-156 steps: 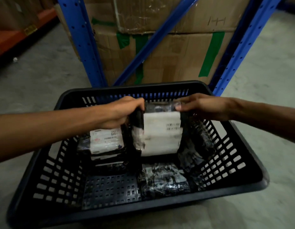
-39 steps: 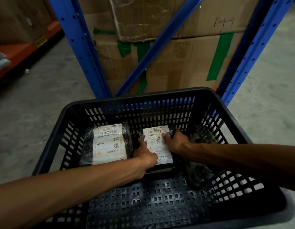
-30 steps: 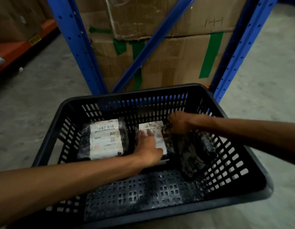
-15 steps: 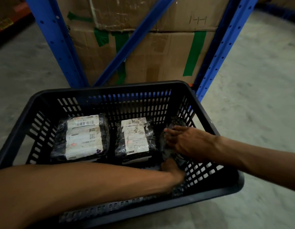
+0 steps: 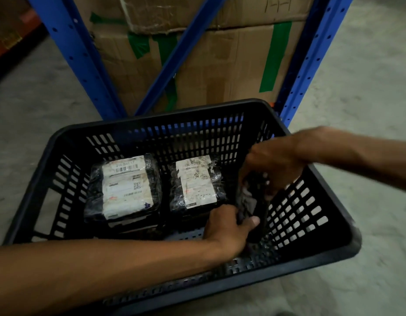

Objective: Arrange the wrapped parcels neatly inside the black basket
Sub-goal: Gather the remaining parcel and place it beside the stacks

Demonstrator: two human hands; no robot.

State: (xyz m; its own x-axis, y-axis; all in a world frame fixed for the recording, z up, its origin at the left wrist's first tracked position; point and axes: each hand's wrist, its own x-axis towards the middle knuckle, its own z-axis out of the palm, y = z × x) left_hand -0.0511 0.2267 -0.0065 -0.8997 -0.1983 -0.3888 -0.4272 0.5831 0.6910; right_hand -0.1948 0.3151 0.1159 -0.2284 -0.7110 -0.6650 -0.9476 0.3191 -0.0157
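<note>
**Warehouse surroundings**

Behind the work area stood a blue racking frame: a perforated left upright [image 5: 79,55], a perforated right upright [image 5: 311,58] and a diagonal brace [image 5: 174,58] crossing between them. Behind the frame sat two stacked cardboard boxes; the lower box [image 5: 222,69] was worn and patched with strips of green tape [image 5: 273,58], and the upper box [image 5: 197,10] bore loose clear plastic along its edge. The floor [image 5: 357,99] was bare grey concrete. At far left an orange shelf beam [image 5: 13,33] showed dimly.
</note>
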